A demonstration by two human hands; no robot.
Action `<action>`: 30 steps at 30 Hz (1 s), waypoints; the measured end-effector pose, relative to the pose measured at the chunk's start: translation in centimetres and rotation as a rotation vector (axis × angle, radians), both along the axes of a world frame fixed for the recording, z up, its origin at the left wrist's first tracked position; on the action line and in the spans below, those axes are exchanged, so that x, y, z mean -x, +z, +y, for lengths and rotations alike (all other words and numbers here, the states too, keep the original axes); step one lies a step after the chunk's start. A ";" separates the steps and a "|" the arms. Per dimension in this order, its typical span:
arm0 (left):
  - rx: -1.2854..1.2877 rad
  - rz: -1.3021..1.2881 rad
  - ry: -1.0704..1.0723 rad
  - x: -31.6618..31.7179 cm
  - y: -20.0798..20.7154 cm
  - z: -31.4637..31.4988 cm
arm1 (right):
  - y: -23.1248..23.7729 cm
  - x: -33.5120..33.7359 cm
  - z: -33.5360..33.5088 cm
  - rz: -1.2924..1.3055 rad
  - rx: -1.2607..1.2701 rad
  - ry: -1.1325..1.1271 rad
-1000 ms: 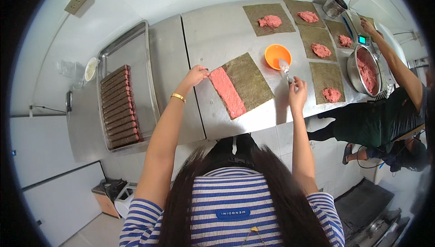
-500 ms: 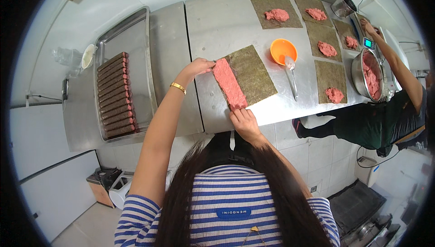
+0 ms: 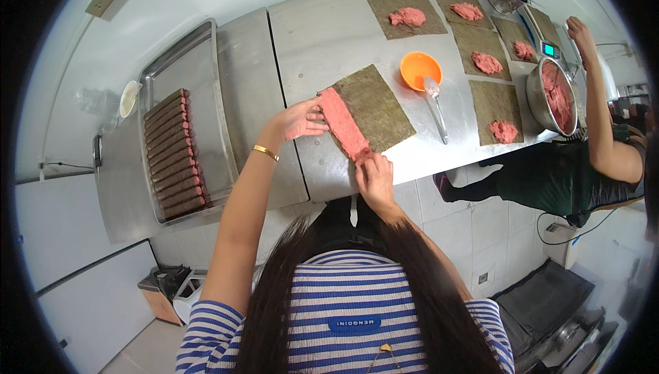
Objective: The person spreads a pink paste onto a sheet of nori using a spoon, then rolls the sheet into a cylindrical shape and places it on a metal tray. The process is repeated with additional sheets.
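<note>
A dark green seaweed sheet [image 3: 379, 110] lies on the steel table in front of me, with a flat strip of pink ground meat [image 3: 343, 124] along its left edge. My left hand [image 3: 304, 119] is beside the strip's far end, palm turned up and fingers spread, its fingertips at the sheet's edge. At the near end, my right hand [image 3: 376, 178] has its fingers bent and closed on the corner of sheet and meat; the exact grip is partly hidden. To the right stands an orange bowl [image 3: 420, 71], a spoon [image 3: 438, 114] smeared with meat leaning out of it.
A metal tray [image 3: 223, 110] at left carries a row of seaweed-wrapped meat rolls [image 3: 171, 154]. More seaweed sheets [image 3: 491, 103] with meat lumps lie at right, near a steel bowl of meat [image 3: 556, 96] and a scale [image 3: 550, 50]. A co-worker's arm [image 3: 598, 99] reaches in there.
My left hand has opened from its pinch at the strip's far corner, fingers now spread. My right hand's fingers have curled in at the near end. The co-worker's hand has risen from the scale.
</note>
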State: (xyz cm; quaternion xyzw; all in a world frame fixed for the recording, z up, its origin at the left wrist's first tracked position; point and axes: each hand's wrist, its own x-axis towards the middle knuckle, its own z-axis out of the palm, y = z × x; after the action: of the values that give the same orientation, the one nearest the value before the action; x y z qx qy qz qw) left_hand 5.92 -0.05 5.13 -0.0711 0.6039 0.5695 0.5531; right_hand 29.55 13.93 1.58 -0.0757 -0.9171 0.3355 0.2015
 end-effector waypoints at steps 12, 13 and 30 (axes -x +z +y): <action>-0.032 0.234 0.178 -3.3 -0.4 3.1 | -2.8 -0.4 0.8 -0.029 0.593 -0.344; -0.026 0.258 0.185 -3.3 -0.6 3.3 | -2.8 -0.4 1.0 -0.057 0.613 -0.374; 0.218 0.533 0.223 -4.2 -1.9 6.6 | -2.5 0.8 4.2 -0.153 0.517 -0.406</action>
State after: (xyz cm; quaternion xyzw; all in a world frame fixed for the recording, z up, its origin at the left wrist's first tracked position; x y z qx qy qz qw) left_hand 10.17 6.55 3.18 -0.0438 0.7738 0.5570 0.2985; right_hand 28.79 18.16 -0.93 -0.3306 -0.7803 0.5032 0.1688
